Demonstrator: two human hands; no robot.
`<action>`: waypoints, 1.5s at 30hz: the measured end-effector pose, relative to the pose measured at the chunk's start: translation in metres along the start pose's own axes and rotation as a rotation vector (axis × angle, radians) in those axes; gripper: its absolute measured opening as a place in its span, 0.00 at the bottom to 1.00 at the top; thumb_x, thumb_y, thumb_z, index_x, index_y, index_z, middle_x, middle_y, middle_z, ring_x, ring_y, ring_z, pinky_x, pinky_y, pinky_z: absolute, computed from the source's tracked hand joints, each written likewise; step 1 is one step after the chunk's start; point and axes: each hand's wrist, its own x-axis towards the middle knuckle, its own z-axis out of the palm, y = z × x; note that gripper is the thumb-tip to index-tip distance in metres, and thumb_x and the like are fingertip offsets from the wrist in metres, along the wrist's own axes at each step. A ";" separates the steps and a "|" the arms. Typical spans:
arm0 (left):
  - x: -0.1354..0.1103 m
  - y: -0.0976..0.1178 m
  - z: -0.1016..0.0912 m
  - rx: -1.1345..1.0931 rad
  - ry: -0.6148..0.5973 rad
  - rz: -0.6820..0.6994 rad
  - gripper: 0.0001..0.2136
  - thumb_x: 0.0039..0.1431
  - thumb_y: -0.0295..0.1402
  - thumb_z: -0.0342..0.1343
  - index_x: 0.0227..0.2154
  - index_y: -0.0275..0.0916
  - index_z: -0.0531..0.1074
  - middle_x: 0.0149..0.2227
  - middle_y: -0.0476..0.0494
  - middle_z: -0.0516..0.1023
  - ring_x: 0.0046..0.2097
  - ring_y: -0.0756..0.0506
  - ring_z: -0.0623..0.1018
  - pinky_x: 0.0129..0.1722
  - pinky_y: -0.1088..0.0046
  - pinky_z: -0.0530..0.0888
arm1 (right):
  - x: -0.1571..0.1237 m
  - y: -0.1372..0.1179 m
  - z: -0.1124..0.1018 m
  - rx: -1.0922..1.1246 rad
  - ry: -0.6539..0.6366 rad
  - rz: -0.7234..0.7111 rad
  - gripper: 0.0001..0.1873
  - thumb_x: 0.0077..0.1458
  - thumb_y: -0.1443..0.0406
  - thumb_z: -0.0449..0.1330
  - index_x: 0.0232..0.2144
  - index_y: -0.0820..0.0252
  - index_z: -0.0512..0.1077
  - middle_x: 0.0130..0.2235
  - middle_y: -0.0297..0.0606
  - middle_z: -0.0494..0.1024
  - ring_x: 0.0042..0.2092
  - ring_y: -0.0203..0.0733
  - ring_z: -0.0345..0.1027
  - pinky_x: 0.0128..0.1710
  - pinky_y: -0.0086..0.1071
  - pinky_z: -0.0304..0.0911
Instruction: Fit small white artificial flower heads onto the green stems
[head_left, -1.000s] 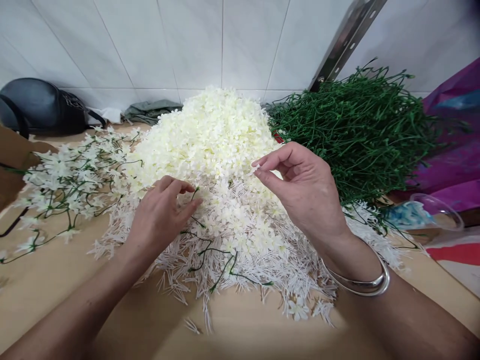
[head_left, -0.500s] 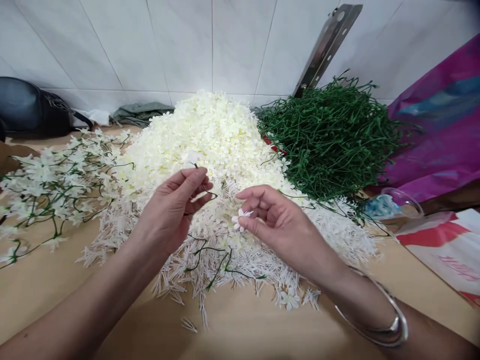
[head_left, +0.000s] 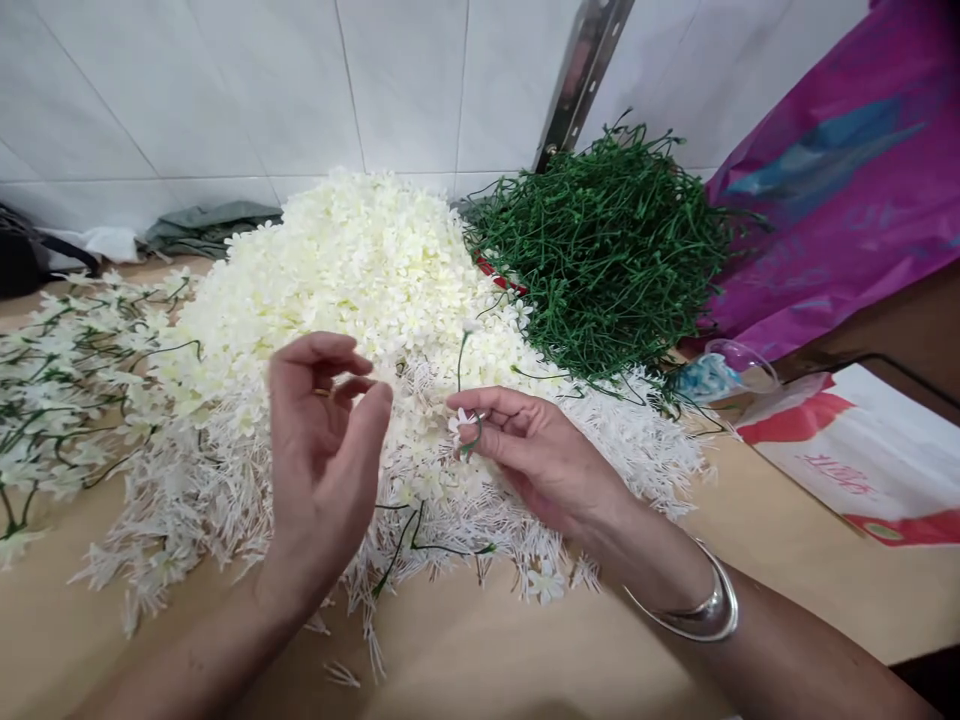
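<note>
My right hand (head_left: 536,455) pinches a thin green stem (head_left: 461,365) with a small white flower at its fingertips, the stem rising up over the pile. My left hand (head_left: 322,450) hovers just left of it, fingers curled and apart, holding nothing that I can see. Both hands hang above a big heap of cream-white artificial flower heads (head_left: 352,270) and white stamen pieces (head_left: 225,490) on the wooden table (head_left: 480,650).
A mound of bare green stems (head_left: 600,240) lies behind on the right. Finished flower sprigs (head_left: 67,370) spread out at the left. A magenta bag (head_left: 847,170), a clear plastic cup (head_left: 720,370) and a red-and-white bag (head_left: 855,450) sit at the right. A tiled wall stands behind.
The stem passed from my left hand to my right hand, which now holds it with the small flower. My left hand opened. The view shifted right.
</note>
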 end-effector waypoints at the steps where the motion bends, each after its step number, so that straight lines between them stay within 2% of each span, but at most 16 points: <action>1: -0.002 0.002 -0.001 0.100 0.021 0.156 0.14 0.62 0.28 0.62 0.48 0.48 0.70 0.49 0.44 0.68 0.51 0.41 0.71 0.51 0.62 0.72 | 0.001 -0.001 -0.001 0.084 -0.028 0.053 0.15 0.44 0.67 0.75 0.38 0.54 0.83 0.29 0.30 0.82 0.31 0.35 0.75 0.35 0.30 0.73; 3: -0.006 0.004 -0.001 0.301 -0.038 0.416 0.19 0.60 0.23 0.60 0.51 0.51 0.72 0.52 0.43 0.67 0.54 0.39 0.70 0.53 0.58 0.72 | 0.002 -0.002 -0.002 0.196 -0.071 0.126 0.16 0.44 0.68 0.76 0.38 0.54 0.84 0.32 0.31 0.84 0.33 0.34 0.76 0.38 0.30 0.74; 5: -0.008 0.005 -0.001 0.474 -0.240 0.581 0.23 0.59 0.20 0.58 0.53 0.52 0.73 0.54 0.43 0.69 0.57 0.37 0.71 0.58 0.55 0.69 | 0.002 -0.001 -0.002 0.254 -0.106 0.132 0.14 0.45 0.69 0.75 0.36 0.54 0.84 0.32 0.30 0.84 0.33 0.33 0.76 0.39 0.28 0.73; 6: -0.008 0.004 -0.001 0.521 -0.331 0.616 0.24 0.59 0.19 0.56 0.54 0.51 0.73 0.55 0.42 0.71 0.57 0.37 0.71 0.60 0.54 0.68 | 0.002 0.000 -0.001 0.272 -0.121 0.124 0.13 0.45 0.70 0.75 0.36 0.54 0.83 0.33 0.29 0.84 0.33 0.32 0.76 0.40 0.28 0.73; 10: -0.002 -0.001 -0.004 0.487 -0.501 0.530 0.25 0.63 0.19 0.51 0.57 0.49 0.73 0.59 0.38 0.72 0.61 0.38 0.72 0.62 0.54 0.68 | 0.002 0.000 -0.003 0.257 -0.186 0.079 0.12 0.47 0.71 0.73 0.36 0.54 0.83 0.36 0.30 0.85 0.35 0.32 0.77 0.44 0.30 0.74; 14: 0.010 -0.007 -0.009 0.385 -0.646 0.541 0.18 0.64 0.24 0.57 0.51 0.51 0.79 0.59 0.39 0.75 0.64 0.36 0.71 0.66 0.50 0.65 | 0.002 0.001 -0.008 0.173 -0.194 0.050 0.14 0.49 0.70 0.71 0.39 0.52 0.83 0.40 0.33 0.86 0.40 0.36 0.79 0.45 0.33 0.75; 17: 0.013 -0.009 -0.008 0.334 -0.641 0.520 0.13 0.64 0.26 0.61 0.45 0.51 0.82 0.56 0.41 0.80 0.62 0.37 0.75 0.67 0.49 0.65 | 0.002 0.003 -0.009 0.141 -0.204 0.062 0.14 0.49 0.69 0.73 0.40 0.52 0.82 0.43 0.35 0.86 0.43 0.39 0.80 0.46 0.35 0.75; 20: 0.011 -0.008 -0.007 0.268 -0.596 0.377 0.10 0.66 0.27 0.61 0.42 0.49 0.83 0.51 0.45 0.84 0.59 0.39 0.79 0.70 0.50 0.62 | 0.002 0.003 -0.007 0.097 -0.225 0.027 0.12 0.51 0.67 0.73 0.40 0.52 0.82 0.42 0.33 0.85 0.44 0.38 0.79 0.48 0.36 0.74; 22: 0.009 -0.007 -0.008 0.248 -0.483 0.270 0.08 0.69 0.29 0.58 0.40 0.47 0.83 0.45 0.48 0.86 0.54 0.41 0.83 0.69 0.54 0.65 | 0.002 0.002 -0.006 0.106 -0.222 0.021 0.16 0.51 0.67 0.74 0.43 0.50 0.81 0.38 0.30 0.83 0.39 0.35 0.77 0.45 0.33 0.74; 24: 0.010 -0.007 -0.010 0.296 -0.347 0.230 0.07 0.70 0.31 0.58 0.39 0.46 0.82 0.39 0.50 0.87 0.46 0.45 0.85 0.59 0.62 0.75 | 0.003 -0.002 -0.008 0.147 -0.215 0.031 0.21 0.49 0.67 0.76 0.47 0.48 0.81 0.36 0.27 0.82 0.34 0.32 0.74 0.40 0.30 0.73; 26: 0.010 -0.010 -0.011 0.398 -0.295 0.277 0.05 0.68 0.32 0.61 0.39 0.44 0.82 0.36 0.51 0.86 0.38 0.48 0.84 0.44 0.71 0.79 | 0.004 -0.006 -0.012 0.174 -0.182 0.011 0.21 0.47 0.65 0.78 0.45 0.49 0.82 0.34 0.27 0.81 0.33 0.31 0.73 0.39 0.28 0.72; 28: 0.010 -0.014 -0.011 0.498 -0.326 0.374 0.04 0.66 0.30 0.64 0.41 0.43 0.82 0.35 0.51 0.87 0.34 0.50 0.83 0.36 0.76 0.78 | 0.006 -0.010 -0.016 0.158 -0.105 -0.037 0.17 0.45 0.62 0.80 0.39 0.51 0.83 0.32 0.27 0.80 0.34 0.31 0.73 0.40 0.27 0.71; 30: 0.009 -0.018 -0.010 0.562 -0.342 0.453 0.04 0.65 0.29 0.65 0.41 0.42 0.82 0.36 0.51 0.87 0.32 0.51 0.83 0.34 0.77 0.78 | 0.007 -0.012 -0.018 0.119 -0.027 -0.071 0.16 0.43 0.59 0.81 0.34 0.52 0.82 0.30 0.28 0.80 0.34 0.32 0.72 0.41 0.28 0.69; 33: 0.006 -0.022 -0.008 0.590 -0.330 0.485 0.01 0.64 0.31 0.66 0.38 0.42 0.81 0.33 0.52 0.87 0.29 0.52 0.82 0.30 0.78 0.77 | 0.009 -0.011 -0.018 0.092 0.030 -0.087 0.17 0.40 0.58 0.82 0.30 0.52 0.80 0.31 0.28 0.79 0.34 0.33 0.70 0.40 0.30 0.68; 40: 0.006 -0.022 -0.007 0.618 -0.395 0.551 0.03 0.67 0.31 0.64 0.36 0.40 0.79 0.30 0.52 0.85 0.29 0.52 0.81 0.28 0.78 0.74 | 0.011 -0.005 -0.016 0.137 0.008 -0.008 0.20 0.37 0.59 0.83 0.28 0.54 0.78 0.27 0.26 0.76 0.31 0.31 0.67 0.36 0.28 0.66; 45: 0.006 -0.022 -0.007 0.645 -0.423 0.613 0.04 0.68 0.31 0.63 0.35 0.39 0.78 0.28 0.52 0.83 0.28 0.52 0.80 0.29 0.78 0.73 | 0.010 -0.006 -0.013 0.106 0.048 -0.044 0.20 0.35 0.59 0.83 0.26 0.54 0.78 0.26 0.25 0.75 0.29 0.30 0.65 0.33 0.26 0.64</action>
